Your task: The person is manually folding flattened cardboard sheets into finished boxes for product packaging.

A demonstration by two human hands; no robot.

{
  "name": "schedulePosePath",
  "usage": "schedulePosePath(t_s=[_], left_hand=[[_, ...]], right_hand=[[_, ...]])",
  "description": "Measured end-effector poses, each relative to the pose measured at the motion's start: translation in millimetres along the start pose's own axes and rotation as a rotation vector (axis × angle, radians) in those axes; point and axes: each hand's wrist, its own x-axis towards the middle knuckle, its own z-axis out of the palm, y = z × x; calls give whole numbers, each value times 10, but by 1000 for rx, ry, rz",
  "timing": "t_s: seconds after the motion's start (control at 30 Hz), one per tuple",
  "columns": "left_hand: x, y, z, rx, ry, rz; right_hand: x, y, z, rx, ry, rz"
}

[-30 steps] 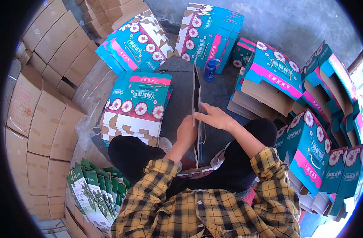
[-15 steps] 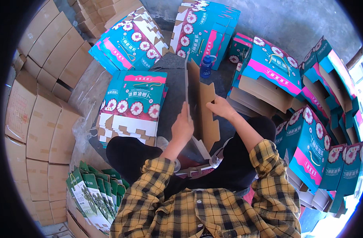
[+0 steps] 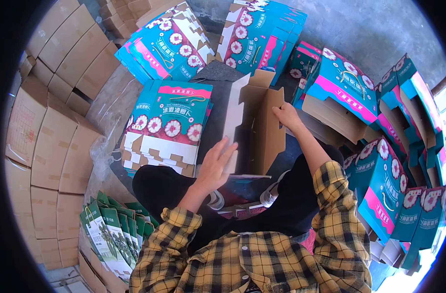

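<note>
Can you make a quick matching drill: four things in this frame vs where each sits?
Things:
1 open carton
2 flat teal stack
3 green packets
4 plain brown boxes

Places:
A far left, stacked
B lower left, by the left sleeve
C between the two hands
D just left of the open carton

Pairs: 1-C, 2-D, 3-B, 4-A. Left hand and right hand touch its panels.

A stack of flat teal-and-pink printed carton blanks [image 3: 167,122] lies on the concrete floor [image 3: 374,29]. Two further stacks of the same blanks, one left [image 3: 169,41] and one right [image 3: 259,34], lean near the top edge of the view. Plain brown cartons [image 3: 42,141] are stacked along the left edge. Green printed packs [image 3: 111,234] stand upright at lower left. Assembled teal cartons [image 3: 389,180] are piled along the right edge.
</note>
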Motion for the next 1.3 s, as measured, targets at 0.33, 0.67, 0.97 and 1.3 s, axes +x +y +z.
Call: schedulePosePath(t_s=[0.33, 0.67, 0.97, 1.3], left_hand=[[-77, 38, -37, 13, -152, 79], [-82, 45, -24, -14, -110, 79], [-76, 43, -18, -30, -142, 79], [7, 74, -75, 19, -282, 62]], right_hand=[[-92, -167, 112, -89, 55, -72], [-199, -570, 31, -508, 603, -688], [248, -461, 238, -1120, -7, -584], [619, -216, 150, -388, 186, -506]])
